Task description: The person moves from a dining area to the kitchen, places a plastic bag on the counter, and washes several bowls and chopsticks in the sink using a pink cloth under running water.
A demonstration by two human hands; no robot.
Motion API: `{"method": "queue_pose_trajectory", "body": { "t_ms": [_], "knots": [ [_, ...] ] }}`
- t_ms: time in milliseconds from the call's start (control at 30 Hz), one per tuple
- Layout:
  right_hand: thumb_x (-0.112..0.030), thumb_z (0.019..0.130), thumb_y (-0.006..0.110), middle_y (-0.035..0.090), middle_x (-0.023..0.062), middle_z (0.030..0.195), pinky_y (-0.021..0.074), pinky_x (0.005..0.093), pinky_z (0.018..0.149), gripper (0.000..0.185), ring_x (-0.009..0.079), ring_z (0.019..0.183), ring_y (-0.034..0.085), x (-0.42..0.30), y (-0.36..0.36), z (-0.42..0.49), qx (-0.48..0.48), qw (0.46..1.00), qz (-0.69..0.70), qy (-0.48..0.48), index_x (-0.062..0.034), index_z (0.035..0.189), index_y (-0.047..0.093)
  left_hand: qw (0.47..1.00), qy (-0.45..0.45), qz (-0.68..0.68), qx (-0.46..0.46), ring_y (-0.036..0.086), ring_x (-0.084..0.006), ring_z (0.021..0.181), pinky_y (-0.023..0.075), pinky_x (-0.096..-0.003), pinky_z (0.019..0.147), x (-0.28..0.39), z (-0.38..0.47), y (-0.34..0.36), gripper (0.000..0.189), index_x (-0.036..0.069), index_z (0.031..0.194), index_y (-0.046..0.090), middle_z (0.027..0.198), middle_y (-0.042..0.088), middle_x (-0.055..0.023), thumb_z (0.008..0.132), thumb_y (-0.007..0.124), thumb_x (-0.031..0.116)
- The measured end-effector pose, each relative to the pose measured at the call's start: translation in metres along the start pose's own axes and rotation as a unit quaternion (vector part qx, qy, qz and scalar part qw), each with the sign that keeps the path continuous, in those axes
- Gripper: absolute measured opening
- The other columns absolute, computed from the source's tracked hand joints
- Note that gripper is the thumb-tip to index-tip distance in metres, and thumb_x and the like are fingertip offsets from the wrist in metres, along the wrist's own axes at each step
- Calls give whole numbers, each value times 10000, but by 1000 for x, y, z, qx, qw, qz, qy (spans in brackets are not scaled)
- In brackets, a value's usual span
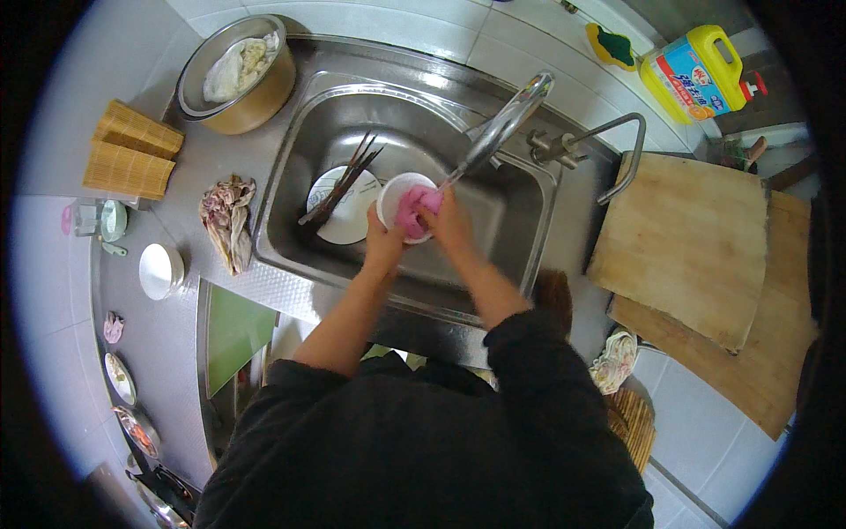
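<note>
A white bowl (pixel 391 192) is held over the steel sink (pixel 489 264) by my left hand (pixel 384 241), which grips its lower left side. My right hand (pixel 453 221) presses a pink cloth (pixel 419 198) into the bowl's inside. Just above that hand is the spout of the chrome faucet (pixel 502 125), with what looks like a thin stream of water. In the sink, left of the bowl, lies a white plate (pixel 357 215) with a printed pattern, and a bundle of dark chopsticks (pixel 344 182) rests across it.
Left on the counter are a crumpled rag (pixel 229 225), stacked white bowls (pixel 158 271), a bamboo mat (pixel 132 149) and a metal pot (pixel 254 112) holding a cloth. Wooden boards (pixel 681 244) stand at right. A yellow detergent jug (pixel 694 73) and a sponge (pixel 611 47) sit behind.
</note>
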State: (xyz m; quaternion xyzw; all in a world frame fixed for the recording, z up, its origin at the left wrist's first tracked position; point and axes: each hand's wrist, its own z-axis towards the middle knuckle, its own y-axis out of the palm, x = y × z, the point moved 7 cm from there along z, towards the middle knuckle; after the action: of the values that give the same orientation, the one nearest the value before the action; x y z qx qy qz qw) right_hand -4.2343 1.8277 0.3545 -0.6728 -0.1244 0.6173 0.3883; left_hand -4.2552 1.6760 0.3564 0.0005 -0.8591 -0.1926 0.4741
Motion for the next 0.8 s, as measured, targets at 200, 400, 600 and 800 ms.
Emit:
{"method": "queue_pose_trajectory", "body": {
  "t_ms": [200, 400, 600, 800],
  "knots": [
    [-248, 821, 633, 593, 222, 1014, 519, 417, 599, 553, 325, 748, 642, 3, 26, -7, -10, 976, 117, 185, 20, 1241, 393, 997, -70, -18, 22, 586, -278, 965, 553, -360, 689, 21, 3, -4, 660, 111, 1302, 341, 1157, 508, -115, 680, 464, -74],
    [-190, 823, 591, 628, 222, 848, 518, 446, 622, 443, 386, 721, 638, -16, 15, -31, -99, 945, 137, 281, -49, 1194, 395, 972, -166, 139, -94, 618, -248, 884, 555, -361, 655, 12, -7, -14, 562, 99, 1255, 403, 1089, 563, -107, 717, 490, -39],
    [-175, 834, 587, 628, 154, 949, 530, 408, 580, 358, 278, 719, 654, -12, 58, -47, 23, 909, 373, 183, -72, 1152, 459, 994, -72, 78, -26, 623, -237, 876, 548, -353, 637, -11, 10, -10, 525, 98, 1210, 460, 1077, 574, -100, 707, 540, -26],
    [-127, 835, 557, 625, 90, 823, 510, 354, 514, 301, 233, 605, 622, 17, 32, -42, -6, 935, 144, 324, -32, 1113, 491, 974, -162, 103, -121, 606, -237, 923, 545, -348, 690, -4, 15, -12, 512, 63, 1228, 445, 1104, 556, -99, 734, 519, -52]
  ]
}}
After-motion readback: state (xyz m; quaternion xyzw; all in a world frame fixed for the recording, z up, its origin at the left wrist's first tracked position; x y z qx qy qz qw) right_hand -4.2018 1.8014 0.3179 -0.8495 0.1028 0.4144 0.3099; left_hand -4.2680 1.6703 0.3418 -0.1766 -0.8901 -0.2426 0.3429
